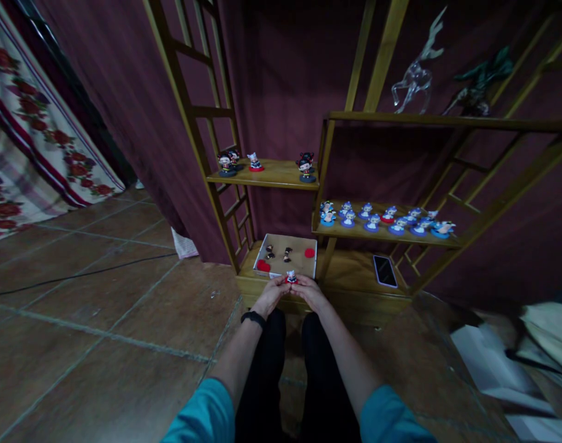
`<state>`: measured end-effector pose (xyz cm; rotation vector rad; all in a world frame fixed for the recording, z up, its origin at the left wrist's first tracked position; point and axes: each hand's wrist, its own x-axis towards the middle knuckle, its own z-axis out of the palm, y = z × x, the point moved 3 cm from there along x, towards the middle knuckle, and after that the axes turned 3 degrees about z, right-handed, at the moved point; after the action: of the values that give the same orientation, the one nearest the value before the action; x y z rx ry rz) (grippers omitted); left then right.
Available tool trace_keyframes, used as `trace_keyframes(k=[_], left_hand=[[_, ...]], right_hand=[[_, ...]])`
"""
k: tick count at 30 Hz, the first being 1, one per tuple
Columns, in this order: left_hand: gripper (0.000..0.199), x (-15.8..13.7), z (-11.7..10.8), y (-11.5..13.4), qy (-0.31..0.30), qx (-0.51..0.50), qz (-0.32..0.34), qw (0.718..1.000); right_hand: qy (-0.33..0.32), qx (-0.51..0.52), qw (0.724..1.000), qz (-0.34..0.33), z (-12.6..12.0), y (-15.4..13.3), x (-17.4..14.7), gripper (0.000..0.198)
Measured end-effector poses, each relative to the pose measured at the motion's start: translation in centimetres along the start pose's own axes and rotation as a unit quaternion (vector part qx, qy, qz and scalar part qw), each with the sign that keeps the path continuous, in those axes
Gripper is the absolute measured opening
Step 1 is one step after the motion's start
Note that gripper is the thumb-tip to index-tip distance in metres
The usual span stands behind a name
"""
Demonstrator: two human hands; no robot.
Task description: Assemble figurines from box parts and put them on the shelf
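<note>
A small figurine [291,275] with a white head and a red base stands upright between my hands. My left hand [275,291] is closed on the left edge of its base, and my right hand [307,290] is closed on the right edge. Just beyond my hands lies a shallow cardboard box [299,264] with white sides. Inside it are several small dark pieces [287,254], a red disc [309,253] at the right and red pieces [263,265] at the near left corner.
On the upper left shelf [281,174] stand several figurines, including a white-headed one [254,162] on a red base. The right shelf [377,234] bears two rows of bluish figurines. A phone [385,271] lies below it. Clear deer [414,80] and dark green [481,83] statues stand on top.
</note>
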<state>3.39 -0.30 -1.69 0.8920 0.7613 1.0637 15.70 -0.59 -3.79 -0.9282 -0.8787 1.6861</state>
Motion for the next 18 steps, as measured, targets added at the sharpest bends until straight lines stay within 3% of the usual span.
trace_keyframes(k=[9, 13, 18], left_hand=[[0.042, 0.28, -0.47, -0.40, 0.023, -0.003, 0.009, 1.000], [0.040, 0.22, -0.51, -0.34, 0.024, -0.008, 0.010, 1.000], [0.039, 0.12, -0.43, -0.22, 0.033, 0.011, 0.005, 0.999]], right_hand=[[0.030, -0.003, 0.999, -0.016, 0.12, -0.16, -0.13, 0.041], [0.002, 0.017, 1.000, 0.001, 0.26, -0.49, -0.40, 0.034], [0.032, 0.032, 0.998, 0.031, -0.31, -0.30, -0.13, 0.028]])
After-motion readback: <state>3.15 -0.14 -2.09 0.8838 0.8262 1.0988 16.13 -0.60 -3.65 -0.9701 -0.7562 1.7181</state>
